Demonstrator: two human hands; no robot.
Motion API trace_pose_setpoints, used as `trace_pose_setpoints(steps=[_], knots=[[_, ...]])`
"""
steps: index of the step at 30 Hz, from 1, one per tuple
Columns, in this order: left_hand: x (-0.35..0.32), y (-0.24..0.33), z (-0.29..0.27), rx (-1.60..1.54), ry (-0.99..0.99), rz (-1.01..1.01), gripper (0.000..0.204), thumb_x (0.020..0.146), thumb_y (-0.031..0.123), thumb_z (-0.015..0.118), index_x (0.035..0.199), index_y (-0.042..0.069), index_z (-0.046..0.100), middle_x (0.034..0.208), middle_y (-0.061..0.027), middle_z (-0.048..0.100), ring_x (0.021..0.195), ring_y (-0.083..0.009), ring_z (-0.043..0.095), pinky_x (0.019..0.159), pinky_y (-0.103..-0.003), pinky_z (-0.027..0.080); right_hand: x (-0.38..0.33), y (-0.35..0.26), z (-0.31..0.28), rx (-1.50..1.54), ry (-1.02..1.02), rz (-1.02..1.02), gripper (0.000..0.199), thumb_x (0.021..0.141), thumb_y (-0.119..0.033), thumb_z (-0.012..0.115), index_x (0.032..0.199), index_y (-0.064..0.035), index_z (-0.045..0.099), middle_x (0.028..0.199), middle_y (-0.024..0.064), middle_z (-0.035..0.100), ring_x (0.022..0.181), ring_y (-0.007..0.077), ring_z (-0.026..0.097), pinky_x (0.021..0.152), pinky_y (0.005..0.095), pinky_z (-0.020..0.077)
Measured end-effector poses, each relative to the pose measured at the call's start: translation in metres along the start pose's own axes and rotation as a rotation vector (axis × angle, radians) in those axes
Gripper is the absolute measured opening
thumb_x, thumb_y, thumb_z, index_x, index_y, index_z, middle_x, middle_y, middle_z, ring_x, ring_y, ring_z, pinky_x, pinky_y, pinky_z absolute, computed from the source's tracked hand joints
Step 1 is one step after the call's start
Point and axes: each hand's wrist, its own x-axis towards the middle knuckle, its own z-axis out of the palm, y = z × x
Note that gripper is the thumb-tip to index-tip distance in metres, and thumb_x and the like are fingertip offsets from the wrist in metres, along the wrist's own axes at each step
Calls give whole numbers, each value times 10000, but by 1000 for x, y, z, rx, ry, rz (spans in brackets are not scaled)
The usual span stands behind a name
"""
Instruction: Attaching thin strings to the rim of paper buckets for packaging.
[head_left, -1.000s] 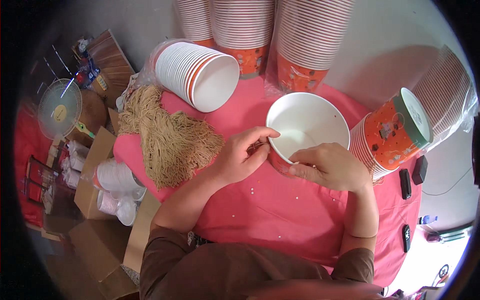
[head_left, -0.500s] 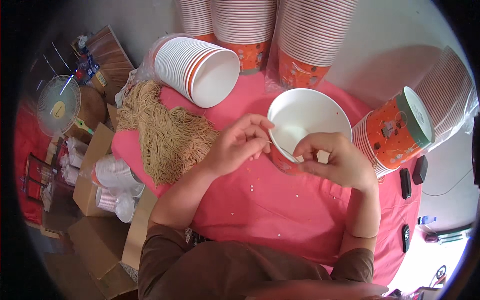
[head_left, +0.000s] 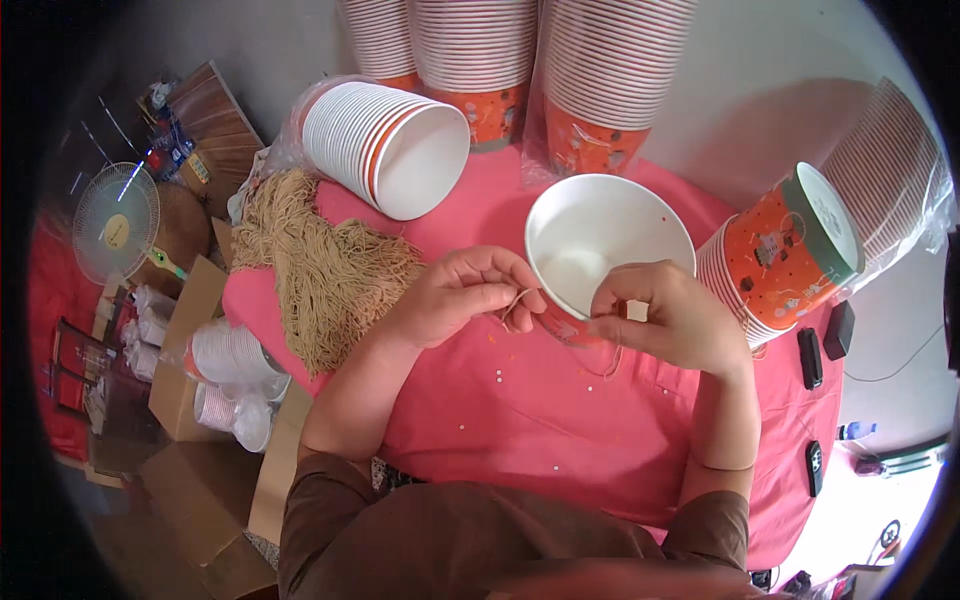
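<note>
A white paper bucket (head_left: 575, 235) with a printed orange outside stands upright on the table in front of me. At its near left rim, my left hand (head_left: 465, 295) is closed on a thin tan string (head_left: 518, 300), which loops around the fingers. My right hand (head_left: 670, 315) pinches thumb against fingers at the near right side of the bucket, and a strand of the string hangs below it. The exact grip of the right fingertips is partly hidden. Left of my left hand lies a big tangled bundle of tan strings (head_left: 330, 280).
A nested stack of buckets (head_left: 385, 145) lies on its side behind the bundle. Tall bagged stacks (head_left: 600, 80) stand at the back. An orange stack (head_left: 775, 245) leans at right, near black objects (head_left: 810, 358). Small white bits dot the pink tablecloth (head_left: 560, 430). Open cardboard boxes (head_left: 195, 490) sit at left.
A string loop now shows at my left fingers, and a strand hangs under my right hand. Both hands stay by the bucket's near rim. The whole view has shifted slightly.
</note>
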Motion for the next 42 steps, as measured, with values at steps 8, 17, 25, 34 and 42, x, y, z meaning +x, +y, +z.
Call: trace_pose_setpoints(steps=[8, 17, 25, 34, 42], knots=[[-6, 11, 0, -17, -236, -20, 293, 958, 11, 515, 1242, -27, 579, 1063, -133, 690, 927, -184, 681, 821, -319, 552, 2, 2, 2, 147, 356, -6, 87, 894, -57, 643, 850, 8, 605, 696, 27, 595, 630, 89, 558, 551, 272, 437], [-5, 8, 12, 167, -22, 94, 205, 937, -26, 564, 1136, -37, 612, 1040, -140, 698, 946, -200, 687, 815, -318, 561, 2, 5, 1, 433, 443, -40, 84, 989, -75, 544, 954, -1, 530, 794, 31, 599, 691, 75, 567, 623, 232, 465], [2, 3, 19, 489, 365, 406, 61, 969, 69, 586, 997, 15, 592, 831, -31, 624, 613, -80, 531, 552, -206, 456, 4, 0, 6, 566, 305, -46, 94, 1018, -91, 500, 958, -19, 509, 761, 34, 596, 651, 64, 548, 588, 216, 463], [3, 33, 27, -6, 299, 85, 54, 937, 107, 584, 963, 65, 562, 786, -13, 571, 579, -32, 408, 492, -174, 300, 4, 6, 10, 571, 264, -47, 123, 1019, -125, 511, 950, -25, 531, 749, 7, 585, 640, 56, 532, 578, 222, 459], [1, 60, 32, 148, 323, 153, 110, 923, 130, 590, 973, 36, 563, 742, -18, 534, 575, -52, 417, 487, -187, 318, 3, 5, 12, 547, 231, -28, 129, 1018, -135, 510, 947, -28, 530, 749, 6, 583, 628, 56, 526, 561, 225, 456]])
